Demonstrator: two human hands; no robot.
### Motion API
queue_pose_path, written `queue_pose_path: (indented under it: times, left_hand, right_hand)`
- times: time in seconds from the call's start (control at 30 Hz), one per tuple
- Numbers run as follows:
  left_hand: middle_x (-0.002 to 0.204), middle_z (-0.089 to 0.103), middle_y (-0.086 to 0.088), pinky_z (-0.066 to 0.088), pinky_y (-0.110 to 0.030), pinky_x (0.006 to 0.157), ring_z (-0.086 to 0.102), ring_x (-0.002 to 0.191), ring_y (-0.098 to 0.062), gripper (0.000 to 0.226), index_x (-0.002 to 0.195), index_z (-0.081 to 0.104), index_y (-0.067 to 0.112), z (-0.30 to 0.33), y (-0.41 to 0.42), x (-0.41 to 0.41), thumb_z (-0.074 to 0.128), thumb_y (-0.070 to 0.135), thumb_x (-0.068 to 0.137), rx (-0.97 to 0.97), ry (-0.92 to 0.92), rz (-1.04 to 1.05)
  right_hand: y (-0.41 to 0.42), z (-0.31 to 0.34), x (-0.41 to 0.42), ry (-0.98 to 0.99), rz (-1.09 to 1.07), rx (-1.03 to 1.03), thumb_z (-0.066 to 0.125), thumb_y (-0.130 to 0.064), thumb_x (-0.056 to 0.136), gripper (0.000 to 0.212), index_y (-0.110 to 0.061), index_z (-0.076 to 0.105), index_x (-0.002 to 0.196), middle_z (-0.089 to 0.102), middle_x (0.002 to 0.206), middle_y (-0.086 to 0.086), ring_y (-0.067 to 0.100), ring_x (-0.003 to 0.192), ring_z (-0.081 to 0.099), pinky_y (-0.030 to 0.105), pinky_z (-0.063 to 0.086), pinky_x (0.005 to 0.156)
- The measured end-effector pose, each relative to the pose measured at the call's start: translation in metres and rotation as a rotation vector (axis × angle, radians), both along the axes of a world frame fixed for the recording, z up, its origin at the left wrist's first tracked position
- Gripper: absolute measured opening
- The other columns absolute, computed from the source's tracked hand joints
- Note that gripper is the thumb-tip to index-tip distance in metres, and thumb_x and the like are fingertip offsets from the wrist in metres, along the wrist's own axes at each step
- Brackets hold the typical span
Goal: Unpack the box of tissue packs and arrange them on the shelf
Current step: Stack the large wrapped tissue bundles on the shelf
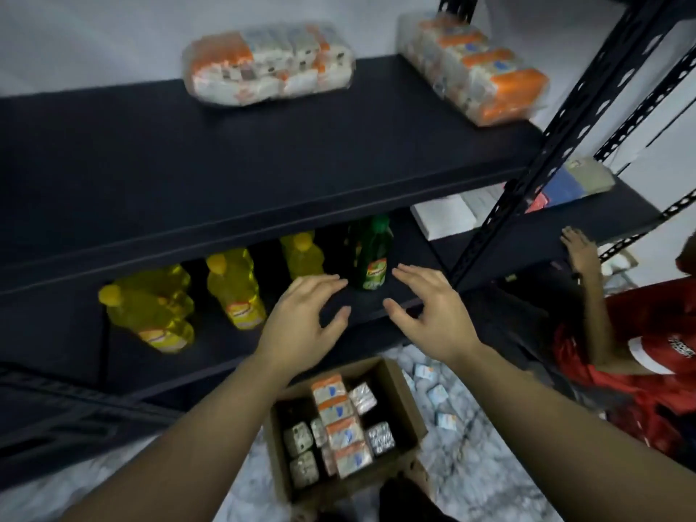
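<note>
left hand [301, 318]: I see it spread, empty
right hand [425, 310]: same, holding nothing
box [405, 393]: below hands, tissue packs [335, 420] inside
shelf [263, 160]: two bundles on top

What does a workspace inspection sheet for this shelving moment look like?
Surface: dark metal shelf, its top board mostly bare.
Job's things: two clear-wrapped orange-and-white tissue bundles on the top board; open brown cardboard box on the floor, packs inside.
Clutter: yellow oil bottles and a green bottle on the lower board.
Grippers: left hand and right hand held apart, fingers spread, holding nothing.
Cables: nothing seen.
Surroundings: person in red shirt at right; loose small packs on marble floor.
</note>
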State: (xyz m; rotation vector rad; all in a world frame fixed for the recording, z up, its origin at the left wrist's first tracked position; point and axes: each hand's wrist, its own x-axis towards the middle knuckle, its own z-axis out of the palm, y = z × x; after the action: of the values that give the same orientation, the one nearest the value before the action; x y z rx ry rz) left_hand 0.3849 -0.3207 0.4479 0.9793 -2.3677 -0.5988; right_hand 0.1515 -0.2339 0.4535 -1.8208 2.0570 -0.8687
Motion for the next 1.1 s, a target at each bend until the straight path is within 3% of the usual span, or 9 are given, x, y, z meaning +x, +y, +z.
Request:
queue_pose_path:
  times: [0.07, 0.2, 0.37, 0.5, 0.63, 0.77, 0.87, 0.93, 1.1]
  left_hand:
    - [0.135, 0.059, 0.004, 0.046, -0.035, 0.106, 0.051, 0.129, -0.016, 0.048, 0.142, 0.058, 0.019, -0.039, 0.01, 0.009, 0.063, 0.038, 0.099, 0.122, -0.069, 0.068]
    - [0.147, 0.045, -0.001, 0.042, -0.039, 0.111, 0.042, 0.137, -0.023, 0.064, 0.153, 0.042, 0.019, -0.13, 0.035, 0.024, 0.059, 0.049, 0.099, 0.465, -0.242, 0.247]
    - [0.139, 0.051, -0.007, 0.045, -0.043, 0.106, 0.054, 0.125, -0.03, 0.06, 0.143, 0.049, 0.02, -0.243, 0.071, 0.037, 0.057, 0.057, 0.096, 0.749, -0.398, 0.445]
    - [0.148, 0.046, -0.012, 0.046, -0.042, 0.099, 0.054, 0.128, -0.035, 0.068, 0.15, 0.04, 0.017, -0.329, 0.095, 0.047, 0.062, 0.052, 0.096, 0.944, -0.432, 0.588]
    - [0.143, 0.051, -0.014, 0.049, -0.043, 0.095, 0.057, 0.124, -0.039, 0.072, 0.149, 0.04, 0.019, -0.409, 0.116, 0.061, 0.065, 0.054, 0.092, 1.073, -0.445, 0.675]
    - [0.148, 0.054, -0.008, 0.047, -0.041, 0.103, 0.057, 0.129, -0.033, 0.071, 0.151, 0.042, 0.021, -0.467, 0.127, 0.058, 0.067, 0.052, 0.092, 1.15, -0.383, 0.674]
    - [0.132, 0.062, 0.01, 0.048, -0.043, 0.107, 0.061, 0.12, -0.02, 0.053, 0.137, 0.053, 0.028, -0.504, 0.128, 0.048, 0.07, 0.05, 0.093, 1.288, -0.252, 0.637]
    - [0.126, 0.07, 0.011, 0.055, -0.053, 0.099, 0.069, 0.114, -0.023, 0.059, 0.129, 0.06, 0.037, -0.539, 0.131, 0.045, 0.076, 0.066, 0.08, 1.383, -0.122, 0.641]
    - [0.115, 0.075, 0.006, 0.06, -0.045, 0.09, 0.074, 0.103, -0.018, 0.057, 0.119, 0.066, 0.031, -0.557, 0.126, 0.029, 0.087, 0.055, 0.072, 1.41, 0.104, 0.715]
  right_hand:
    - [0.004, -0.035, 0.002, -0.019, 0.012, 0.096, 0.067, -0.044, 0.097, 0.056, -0.016, 0.059, 0.145, 0.058, 0.146, 0.0, 0.013, 0.138, 0.044, 0.032, 0.043, 0.113]
    - [0.014, -0.12, 0.006, -0.066, 0.024, 0.34, 0.064, -0.048, 0.098, 0.061, -0.017, 0.053, 0.15, 0.054, 0.149, 0.001, 0.019, 0.141, 0.041, 0.006, 0.033, 0.104]
    - [0.032, -0.23, 0.018, -0.139, -0.019, 0.587, 0.063, -0.053, 0.094, 0.06, -0.025, 0.053, 0.146, 0.06, 0.139, 0.001, 0.024, 0.131, 0.051, 0.035, 0.044, 0.106]
    - [0.049, -0.318, 0.029, -0.18, -0.035, 0.724, 0.061, -0.061, 0.092, 0.061, -0.032, 0.053, 0.144, 0.069, 0.128, -0.001, 0.026, 0.118, 0.063, 0.035, 0.05, 0.094]
    - [0.062, -0.404, 0.043, -0.285, -0.049, 0.87, 0.067, -0.058, 0.092, 0.076, -0.019, 0.044, 0.154, 0.065, 0.136, 0.002, 0.025, 0.125, 0.061, 0.029, 0.044, 0.095]
    - [0.069, -0.474, 0.056, -0.412, -0.047, 0.986, 0.065, -0.049, 0.097, 0.062, -0.02, 0.047, 0.149, 0.063, 0.139, 0.002, 0.024, 0.124, 0.062, 0.03, 0.048, 0.093]
    - [0.072, -0.513, 0.064, -0.47, -0.097, 1.007, 0.067, -0.041, 0.098, 0.05, -0.021, 0.054, 0.142, 0.067, 0.129, 0.001, 0.023, 0.117, 0.065, 0.029, 0.047, 0.089]
    - [0.076, -0.533, 0.068, -0.515, -0.13, 1.004, 0.069, -0.034, 0.097, 0.039, -0.023, 0.059, 0.133, 0.068, 0.115, -0.003, 0.02, 0.107, 0.066, 0.028, 0.048, 0.083]
    - [0.082, -0.557, 0.075, -0.552, -0.145, 0.956, 0.072, -0.02, 0.093, 0.028, -0.028, 0.062, 0.119, 0.069, 0.099, -0.009, 0.011, 0.091, 0.065, 0.017, 0.042, 0.068]
